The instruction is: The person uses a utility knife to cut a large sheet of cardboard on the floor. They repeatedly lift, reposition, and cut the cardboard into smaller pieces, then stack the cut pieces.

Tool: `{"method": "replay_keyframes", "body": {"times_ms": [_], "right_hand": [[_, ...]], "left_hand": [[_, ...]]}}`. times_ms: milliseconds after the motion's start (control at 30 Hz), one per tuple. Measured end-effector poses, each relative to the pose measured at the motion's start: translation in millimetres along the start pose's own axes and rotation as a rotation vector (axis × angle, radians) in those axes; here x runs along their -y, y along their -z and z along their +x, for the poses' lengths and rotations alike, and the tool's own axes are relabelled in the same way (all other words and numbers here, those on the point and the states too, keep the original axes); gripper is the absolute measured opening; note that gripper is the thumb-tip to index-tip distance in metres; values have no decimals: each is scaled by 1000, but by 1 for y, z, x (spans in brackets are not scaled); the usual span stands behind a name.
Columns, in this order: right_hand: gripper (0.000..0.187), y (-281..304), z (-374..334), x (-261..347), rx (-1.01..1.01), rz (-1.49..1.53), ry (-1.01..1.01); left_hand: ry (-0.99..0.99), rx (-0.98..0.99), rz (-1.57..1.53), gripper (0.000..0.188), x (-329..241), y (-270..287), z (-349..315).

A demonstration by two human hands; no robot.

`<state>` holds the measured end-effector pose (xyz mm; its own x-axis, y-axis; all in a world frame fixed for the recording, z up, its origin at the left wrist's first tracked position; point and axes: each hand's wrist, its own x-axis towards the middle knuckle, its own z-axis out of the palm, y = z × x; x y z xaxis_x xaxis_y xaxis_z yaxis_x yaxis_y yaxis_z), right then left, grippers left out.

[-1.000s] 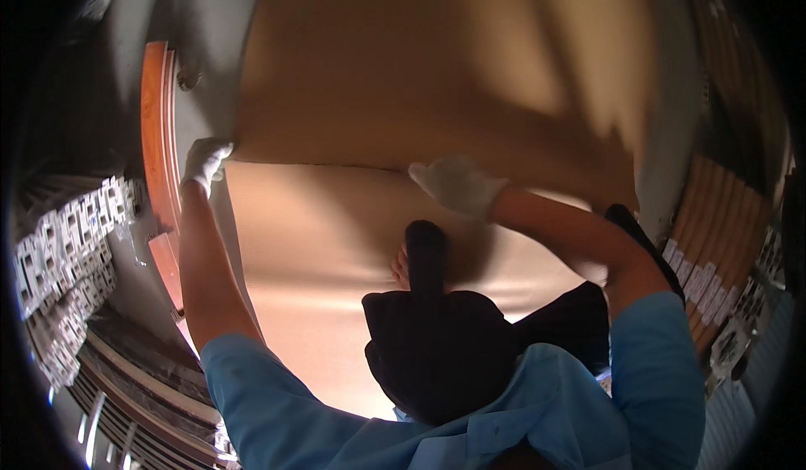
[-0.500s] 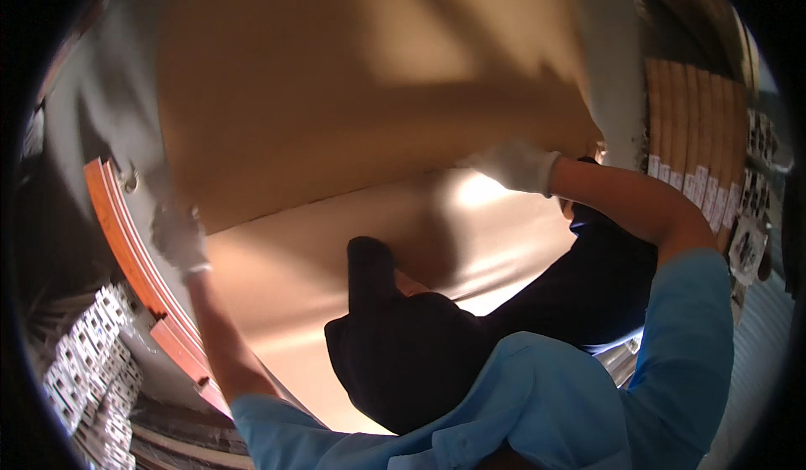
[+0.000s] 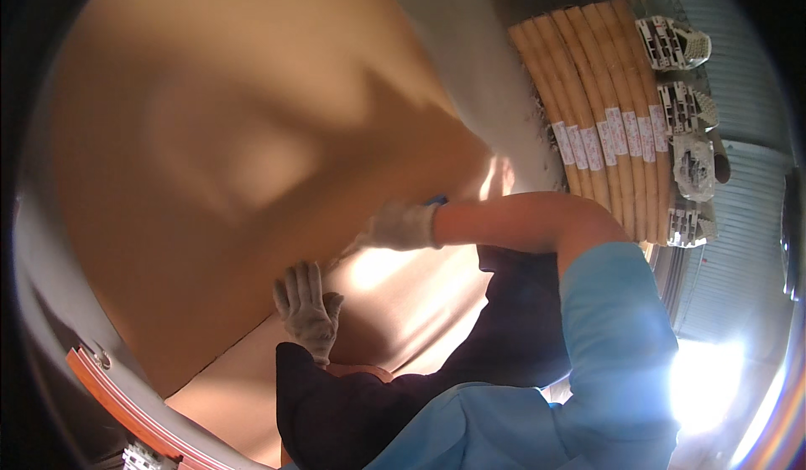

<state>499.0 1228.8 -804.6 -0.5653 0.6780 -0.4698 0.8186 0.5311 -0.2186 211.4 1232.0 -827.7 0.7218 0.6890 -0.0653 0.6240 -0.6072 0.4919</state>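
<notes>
A large brown sheet (image 3: 193, 243), like board or heavy paper, lies over a paler tan surface (image 3: 243, 386). Its near edge runs diagonally up to the right. My left hand (image 3: 309, 310), in a pale work glove, rests flat on this edge with fingers spread; its wrist passes behind my dark-trousered leg (image 3: 369, 411). Farther right along the edge, my right hand (image 3: 399, 227), also gloved, is curled closed. A small blue end of a slim tool (image 3: 437, 201) sticks out behind it; the rest is hidden in the grip.
At the upper right stands a row of brown boards with white labels (image 3: 600, 117). Beside it are white slotted profile pieces (image 3: 684, 109) and a blue corrugated panel (image 3: 739, 210). A reddish-brown moulding (image 3: 126, 411) curves along the lower left. Bright light glares at the lower right.
The view has turned, tilting the sheet's edge. My left hand has moved from the sheet's left corner inward, close to the right hand. My right hand has slid left along the edge.
</notes>
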Motion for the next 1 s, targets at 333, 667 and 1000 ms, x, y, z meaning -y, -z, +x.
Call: {"method": "replay_keyframes", "body": {"times_ms": [333, 667, 1000], "right_hand": [[20, -2, -161, -141, 495, -58, -352], [47, 16, -292, -235, 827, -270, -1068], [29, -27, -180, -229, 82, 960, -1453]], "left_hand": [[-45, 17, 138, 75, 4, -18, -1], [-23, 16, 112, 73, -2, -15, 2], [20, -58, 71, 69, 14, -9, -28]]}}
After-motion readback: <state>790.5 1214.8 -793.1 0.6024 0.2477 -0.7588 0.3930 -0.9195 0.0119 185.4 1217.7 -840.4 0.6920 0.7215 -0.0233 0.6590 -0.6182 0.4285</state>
